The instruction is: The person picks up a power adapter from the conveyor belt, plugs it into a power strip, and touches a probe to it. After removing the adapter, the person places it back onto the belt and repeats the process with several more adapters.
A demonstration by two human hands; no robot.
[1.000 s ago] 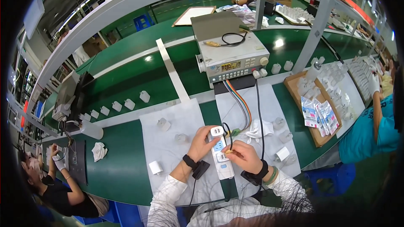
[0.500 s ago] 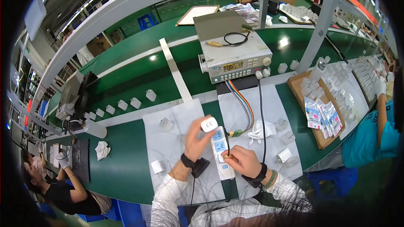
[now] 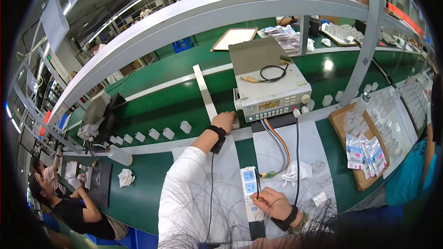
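- My left hand reaches forward, closed over a small white adapter beside the grey test instrument.
- My right hand pinches a thin probe against the white power strip.

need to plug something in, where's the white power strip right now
In the head view the white power strip lies low and centre on the white mat, just above the right hand and beside the rainbow ribbon cable.

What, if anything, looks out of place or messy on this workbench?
Nothing looks damaged or spilled. The only loose item is a crumpled white cloth on the green belt at the left. The white adapters stand in a tidy row. The left hand reaches by the test instrument; the right hand rests at the power strip.
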